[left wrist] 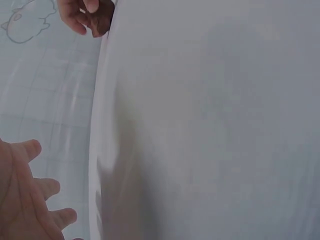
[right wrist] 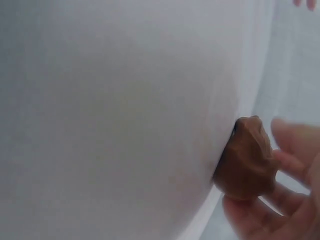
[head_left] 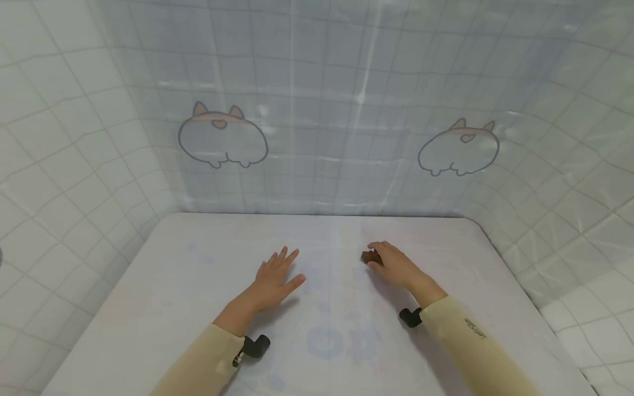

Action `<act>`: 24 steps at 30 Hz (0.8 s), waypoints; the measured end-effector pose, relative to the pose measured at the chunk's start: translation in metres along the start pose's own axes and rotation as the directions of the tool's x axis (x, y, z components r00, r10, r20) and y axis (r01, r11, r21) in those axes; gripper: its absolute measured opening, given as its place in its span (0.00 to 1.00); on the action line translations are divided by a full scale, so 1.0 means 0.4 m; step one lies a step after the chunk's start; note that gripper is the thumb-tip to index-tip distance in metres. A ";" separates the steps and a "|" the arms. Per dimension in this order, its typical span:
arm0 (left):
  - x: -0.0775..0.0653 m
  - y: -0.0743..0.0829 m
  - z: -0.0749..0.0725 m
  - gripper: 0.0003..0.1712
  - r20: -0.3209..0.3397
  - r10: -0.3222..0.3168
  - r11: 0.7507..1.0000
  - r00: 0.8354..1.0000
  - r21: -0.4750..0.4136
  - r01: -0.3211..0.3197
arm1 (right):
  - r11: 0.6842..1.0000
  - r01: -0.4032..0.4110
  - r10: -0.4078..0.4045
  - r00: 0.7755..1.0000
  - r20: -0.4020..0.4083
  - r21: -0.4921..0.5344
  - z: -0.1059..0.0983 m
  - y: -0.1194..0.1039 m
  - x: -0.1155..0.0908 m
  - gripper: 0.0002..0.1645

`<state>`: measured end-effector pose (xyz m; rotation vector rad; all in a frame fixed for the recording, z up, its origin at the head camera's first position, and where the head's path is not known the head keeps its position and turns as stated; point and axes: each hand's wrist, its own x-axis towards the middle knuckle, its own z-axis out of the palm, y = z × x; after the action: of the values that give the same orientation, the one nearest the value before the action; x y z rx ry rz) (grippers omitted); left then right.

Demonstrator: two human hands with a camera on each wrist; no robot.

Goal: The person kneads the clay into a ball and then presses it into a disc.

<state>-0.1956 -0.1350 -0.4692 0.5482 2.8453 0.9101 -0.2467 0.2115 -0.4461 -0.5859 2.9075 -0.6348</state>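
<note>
A small brown lumpy object (right wrist: 246,162), smooth and rounded at one end and ridged at the other, is at the white-covered table (head_left: 327,308). I cannot tell what kind of thing it is. My right hand (head_left: 393,264) holds it, with curled fingers around its sides; the right wrist view shows fingertips (right wrist: 240,207) against it. In the head view the palm hides part of the brown object (head_left: 370,257). To the left, my left hand (head_left: 272,283) hovers over the tabletop with fingers spread and nothing in it. The left wrist view shows its palm and fingers (left wrist: 47,187).
Behind the table hangs a pale grid-patterned curtain (head_left: 342,181) with animal drawings on it. Similar grid sheets close in the left side (head_left: 64,181) and right side. Black wrist devices (head_left: 257,346) stick out from both beige sleeves (head_left: 203,357).
</note>
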 end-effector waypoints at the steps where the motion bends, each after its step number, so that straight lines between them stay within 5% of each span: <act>1: 0.001 0.002 0.003 0.44 -0.004 0.003 1.000 1.000 -0.011 -0.003 | 1.000 0.001 -0.001 1.000 -0.013 -0.006 0.003 0.001 0.004 0.27; 6: 0.003 0.015 0.016 0.43 -0.027 0.011 0.997 1.000 -0.074 -0.013 | 1.000 0.012 -0.014 0.997 -0.076 -0.024 0.010 0.000 0.019 0.18; 13: 0.014 0.047 0.025 0.40 -0.029 0.026 0.986 0.999 -0.165 -0.031 | 1.000 0.004 -0.005 0.992 -0.123 -0.006 -0.002 -0.018 0.010 0.17; 24: 0.043 0.093 0.037 0.36 -0.126 0.062 0.923 0.990 -0.371 -0.105 | 0.970 0.158 -0.108 0.961 -0.256 0.183 -0.009 -0.099 -0.016 0.19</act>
<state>-0.1971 -0.0927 -0.4596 0.5885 2.6476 1.5035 -0.2277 0.1821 -0.4261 -0.7297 2.9885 -1.0782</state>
